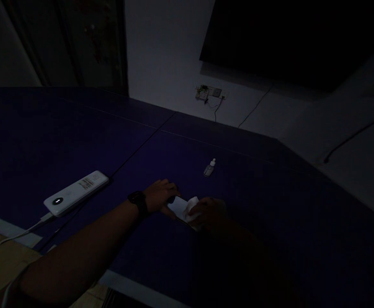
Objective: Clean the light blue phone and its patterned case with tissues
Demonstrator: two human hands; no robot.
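Observation:
On the dark blue table lies a phone (176, 207) with a pale, shiny face. My left hand (161, 194), a dark watch on its wrist, grips the phone's left end between thumb and fingers. My right hand (206, 211) presses a crumpled white tissue (191, 205) onto the phone's right part, its fingers closed over it. Shadow hides much of that hand and its forearm. A small clear bottle (209, 170) with a white top lies or stands just beyond the hands; its exact pose is hard to tell.
A white power bank (78, 192) with a lit display rests at the left, a white cable (26, 233) running from it over the table's near edge. Behind the blue table (135, 145) are wall sockets (209, 92) with cords and a large dark screen (286, 38). The room is dim.

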